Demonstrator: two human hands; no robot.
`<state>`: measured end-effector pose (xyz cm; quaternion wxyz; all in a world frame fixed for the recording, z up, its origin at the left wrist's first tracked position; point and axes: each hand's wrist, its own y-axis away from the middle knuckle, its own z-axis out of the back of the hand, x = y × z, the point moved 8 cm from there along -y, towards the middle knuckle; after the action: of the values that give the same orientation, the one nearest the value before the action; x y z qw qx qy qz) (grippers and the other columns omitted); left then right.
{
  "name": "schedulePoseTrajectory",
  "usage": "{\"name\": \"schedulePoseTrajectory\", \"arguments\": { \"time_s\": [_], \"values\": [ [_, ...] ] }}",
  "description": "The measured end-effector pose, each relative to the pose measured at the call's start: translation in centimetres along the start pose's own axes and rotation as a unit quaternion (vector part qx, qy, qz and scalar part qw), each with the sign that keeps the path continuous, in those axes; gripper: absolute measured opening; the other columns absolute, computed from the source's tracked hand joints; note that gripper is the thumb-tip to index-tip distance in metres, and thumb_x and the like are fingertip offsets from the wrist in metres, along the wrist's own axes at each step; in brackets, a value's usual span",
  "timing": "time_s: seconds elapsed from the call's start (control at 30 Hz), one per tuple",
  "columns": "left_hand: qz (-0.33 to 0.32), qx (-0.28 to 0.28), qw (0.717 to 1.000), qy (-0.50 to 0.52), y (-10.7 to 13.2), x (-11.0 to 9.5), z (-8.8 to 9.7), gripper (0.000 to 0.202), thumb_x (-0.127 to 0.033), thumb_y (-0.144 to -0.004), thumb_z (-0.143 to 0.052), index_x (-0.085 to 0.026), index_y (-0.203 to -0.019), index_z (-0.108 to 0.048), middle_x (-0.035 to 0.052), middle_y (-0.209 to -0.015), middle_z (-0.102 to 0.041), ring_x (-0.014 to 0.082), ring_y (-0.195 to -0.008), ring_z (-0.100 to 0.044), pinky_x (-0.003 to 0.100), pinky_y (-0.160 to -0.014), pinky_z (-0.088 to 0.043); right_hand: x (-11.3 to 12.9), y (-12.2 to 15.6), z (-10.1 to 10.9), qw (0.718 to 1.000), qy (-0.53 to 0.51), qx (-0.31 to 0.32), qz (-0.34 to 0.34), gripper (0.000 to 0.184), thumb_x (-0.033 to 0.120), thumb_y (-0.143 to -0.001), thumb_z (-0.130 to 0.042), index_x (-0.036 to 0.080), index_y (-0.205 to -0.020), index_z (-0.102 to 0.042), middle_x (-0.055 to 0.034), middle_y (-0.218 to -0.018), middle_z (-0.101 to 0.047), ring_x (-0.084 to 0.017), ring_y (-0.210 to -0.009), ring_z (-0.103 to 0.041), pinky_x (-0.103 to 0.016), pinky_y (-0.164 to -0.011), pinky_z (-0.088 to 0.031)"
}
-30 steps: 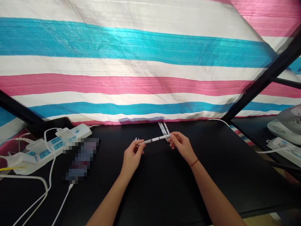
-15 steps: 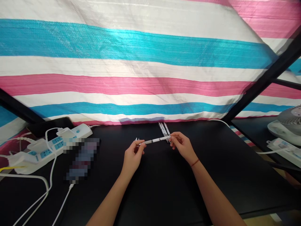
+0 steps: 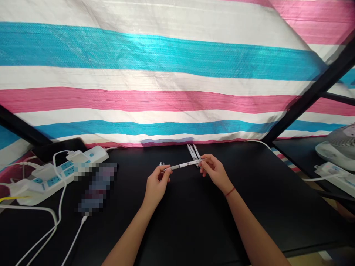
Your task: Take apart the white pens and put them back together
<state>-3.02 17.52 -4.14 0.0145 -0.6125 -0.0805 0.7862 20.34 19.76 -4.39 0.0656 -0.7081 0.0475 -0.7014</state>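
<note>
Both my hands hold a white pen with dark bands (image 3: 181,166) level above the black table (image 3: 222,207), one at each end. My left hand (image 3: 157,184) pinches its left tip between thumb and fingers. My right hand (image 3: 214,171) grips the right end. Just behind that end, a small bunch of white pens (image 3: 192,152) lies on the tabletop, partly hidden by the held pen and my fingers. A small dark-and-white piece (image 3: 161,163) sits just beyond my left hand; it is too small to identify.
A white power strip (image 3: 59,173) with plugs and white cables lies at the table's left, beside a pixelated blurred object (image 3: 97,188) and a dark flat slab (image 3: 59,149). A striped tarp (image 3: 166,99) hangs behind the table. A fan (image 3: 337,147) and another power strip (image 3: 335,178) stand to the right.
The view has shifted slightly. My hands and the held pen stay in nearly the same place, and the grip on the pen has not changed.
</note>
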Motion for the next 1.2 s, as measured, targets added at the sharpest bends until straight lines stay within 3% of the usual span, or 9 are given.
{"name": "schedulePoseTrajectory", "arguments": {
  "time_s": [0.1,0.23,0.43,0.53,0.7,0.97,1.1,1.2],
  "values": [
    [0.0,0.0,1.0,0.002,0.0,-0.03,0.02,0.03,-0.042,-0.08,-0.056,-0.018,-0.097,-0.063,0.002,-0.076,-0.065,0.0125,-0.058,-0.056,0.025,-0.057,-0.044,0.07,0.05,-0.09,1.0,0.022,0.007,0.002,0.027,0.046,-0.08,-0.059,0.019,-0.084,-0.058,-0.0014,-0.069,-0.06,-0.014,-0.057,-0.056,-0.025,-0.047,-0.046],
    [-0.004,-0.002,1.0,0.004,0.04,-0.1,-0.03,0.028,-0.041,-0.08,-0.057,-0.019,-0.096,-0.063,0.0016,-0.076,-0.065,0.0121,-0.057,-0.056,0.025,-0.057,-0.044,0.21,0.08,-0.09,0.998,0.061,0.006,0.003,0.036,0.048,-0.086,-0.05,0.019,-0.065,-0.054,0.0005,-0.058,-0.054,-0.011,-0.051,-0.051,-0.024,-0.047,-0.044],
    [-0.001,-0.001,1.0,0.002,0.05,-0.01,-0.07,0.029,-0.041,-0.079,-0.058,-0.019,-0.095,-0.063,0.0019,-0.075,-0.065,0.0125,-0.057,-0.057,0.025,-0.057,-0.045,-0.17,0.04,-0.07,1.0,0.023,0.007,-0.001,0.029,0.042,-0.08,-0.061,0.02,-0.099,-0.055,-0.0006,-0.073,-0.058,-0.013,-0.059,-0.056,-0.023,-0.046,-0.045],
    [-0.002,-0.002,1.0,0.002,0.02,-0.02,-0.01,0.029,-0.041,-0.08,-0.057,-0.018,-0.096,-0.063,0.002,-0.075,-0.065,0.0123,-0.057,-0.056,0.025,-0.057,-0.045,-0.27,0.01,-0.21,0.999,0.041,0.023,0.002,0.023,0.041,-0.083,-0.058,0.019,-0.087,-0.057,-0.0006,-0.07,-0.057,-0.013,-0.058,-0.055,-0.023,-0.048,-0.045],
    [0.004,0.011,1.0,0.0,0.06,0.09,-0.19,0.028,-0.041,-0.082,-0.055,-0.018,-0.097,-0.062,0.001,-0.075,-0.064,0.012,-0.059,-0.056,0.024,-0.059,-0.044,-0.07,-0.01,-0.23,0.997,0.075,0.028,0.006,0.033,0.043,-0.088,-0.049,0.017,-0.068,-0.054,0.001,-0.059,-0.053,-0.01,-0.052,-0.05,-0.023,-0.049,-0.043],
    [0.01,0.025,1.0,-0.004,0.14,0.45,-0.61,0.03,-0.041,-0.081,-0.056,-0.018,-0.098,-0.062,0.0017,-0.077,-0.064,0.0128,-0.06,-0.057,0.025,-0.06,-0.044,-0.63,0.09,-0.38,0.999,0.024,0.028,-0.013,0.027,0.041,-0.081,-0.06,0.02,-0.097,-0.054,0.0006,-0.072,-0.056,-0.012,-0.058,-0.055,-0.023,-0.047,-0.044],
    [0.006,0.024,1.0,-0.004,-0.03,0.55,-0.45,0.029,-0.041,-0.082,-0.055,-0.018,-0.098,-0.061,0.0011,-0.076,-0.063,0.0123,-0.059,-0.056,0.025,-0.059,-0.044,-0.6,0.11,-0.38,0.998,0.041,0.038,-0.009,0.023,0.041,-0.083,-0.058,0.018,-0.082,-0.056,0.0014,-0.064,-0.054,-0.012,-0.056,-0.053,-0.023,-0.049,-0.044],
    [0.002,0.021,1.0,-0.004,-0.09,0.5,-0.3,0.028,-0.041,-0.083,-0.053,-0.018,-0.097,-0.061,0.0008,-0.075,-0.062,0.012,-0.059,-0.055,0.024,-0.059,-0.043,-0.26,0.13,-0.43,0.997,0.062,0.045,0.006,0.03,0.042,-0.086,-0.053,0.017,-0.068,-0.054,0.0014,-0.058,-0.052,-0.01,-0.053,-0.05,-0.024,-0.05,-0.043]
  ]
}}
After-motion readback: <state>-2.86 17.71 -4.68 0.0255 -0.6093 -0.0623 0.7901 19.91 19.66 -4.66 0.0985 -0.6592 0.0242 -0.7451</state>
